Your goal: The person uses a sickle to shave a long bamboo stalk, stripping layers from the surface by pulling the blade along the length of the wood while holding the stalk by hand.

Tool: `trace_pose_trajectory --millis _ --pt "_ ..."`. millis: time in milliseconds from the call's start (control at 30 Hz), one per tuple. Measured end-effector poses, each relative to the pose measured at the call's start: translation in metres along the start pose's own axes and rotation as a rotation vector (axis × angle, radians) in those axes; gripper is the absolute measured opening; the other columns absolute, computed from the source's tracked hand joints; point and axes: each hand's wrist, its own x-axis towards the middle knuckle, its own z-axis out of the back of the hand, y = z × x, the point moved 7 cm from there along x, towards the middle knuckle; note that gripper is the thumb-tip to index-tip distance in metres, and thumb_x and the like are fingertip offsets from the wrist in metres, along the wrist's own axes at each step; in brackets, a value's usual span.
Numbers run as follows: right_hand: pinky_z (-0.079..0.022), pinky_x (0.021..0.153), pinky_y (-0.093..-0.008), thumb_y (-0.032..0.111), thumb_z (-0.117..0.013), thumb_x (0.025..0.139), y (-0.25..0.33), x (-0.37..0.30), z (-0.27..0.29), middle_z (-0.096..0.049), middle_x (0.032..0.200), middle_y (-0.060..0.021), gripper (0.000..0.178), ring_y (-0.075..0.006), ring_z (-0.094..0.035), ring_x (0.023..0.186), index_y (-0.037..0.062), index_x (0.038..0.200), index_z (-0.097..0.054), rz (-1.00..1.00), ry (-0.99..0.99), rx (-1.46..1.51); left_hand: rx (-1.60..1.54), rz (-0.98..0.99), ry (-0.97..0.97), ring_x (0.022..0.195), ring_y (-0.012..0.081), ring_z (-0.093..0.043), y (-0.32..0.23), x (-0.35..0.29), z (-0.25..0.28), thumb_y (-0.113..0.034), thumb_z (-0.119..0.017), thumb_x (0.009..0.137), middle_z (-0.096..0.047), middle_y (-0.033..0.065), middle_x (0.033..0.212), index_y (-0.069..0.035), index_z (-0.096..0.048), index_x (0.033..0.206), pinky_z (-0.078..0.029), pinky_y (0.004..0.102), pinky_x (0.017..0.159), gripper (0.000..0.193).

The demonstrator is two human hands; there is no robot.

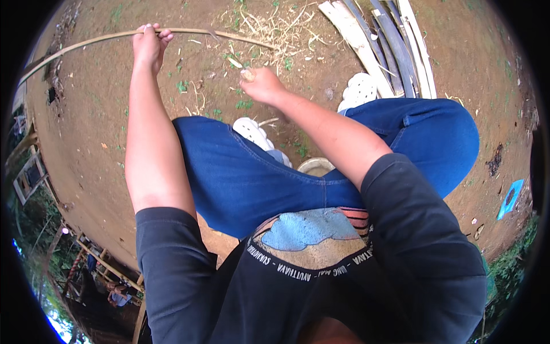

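A long, thin wooden strip [91, 40] arcs from the far left edge to a patch of shavings at the top middle. My left hand [150, 46] is closed around this strip, partway along it. Lower and to the right, my right hand [263, 84] is wrapped around the pale wooden handle [247, 75] of what looks like a knife. A dark, curved tip [214, 35] shows against the strip, between my two hands. The blade between handle and tip is hard to make out against the brown soil. A pale sliver [234, 62] appears just beyond my right fist.
Curled wood shavings [281, 28] litter the dirt ground ahead. Split wood lengths [395, 51] lie at the upper right, by a white shoe [361, 89]. Another white shoe [252, 132] is under my left knee. A blue sheet [510, 199] lies far right; a person [118, 295] is at lower left.
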Motion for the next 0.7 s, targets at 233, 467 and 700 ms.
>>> trace_pose_trajectory --millis 233,467,700 --pt "-0.051 0.072 -0.0371 0.022 -0.067 0.076 -0.081 0.0 0.028 -0.069 0.086 -0.0184 0.03 -0.0272 -0.068 0.079 0.0028 0.098 -0.067 -0.354 -0.128 -0.032 0.008 -0.005 0.025 0.073 0.0201 -0.058 0.004 0.007 -0.011 -0.015 -0.034 0.1 -0.048 0.014 0.099 0.003 -0.038 0.108 -0.056 0.0341 0.068 0.02" --pt "-0.051 0.067 -0.0383 0.026 -0.063 0.078 -0.079 -0.024 0.022 -0.067 0.081 -0.0203 0.03 -0.0291 -0.067 0.078 -0.0025 0.089 -0.066 -0.179 -0.2 0.005 0.005 -0.018 0.014 0.071 0.0192 -0.058 -0.003 0.001 -0.01 -0.014 -0.035 0.1 -0.048 0.0137 0.101 0.003 -0.037 0.11 -0.056 0.0346 0.065 0.02" --pt "-0.052 0.07 -0.038 0.023 -0.061 0.077 0.011 -0.034 0.007 -0.068 0.084 -0.021 0.029 -0.0308 -0.067 0.078 -0.004 0.085 -0.065 0.112 -0.052 0.014 0.003 -0.008 0.015 0.069 0.0187 -0.057 0.0 -0.003 -0.011 -0.015 -0.037 0.1 -0.05 0.012 0.097 0.0 -0.038 0.108 -0.055 0.0326 0.064 0.017"
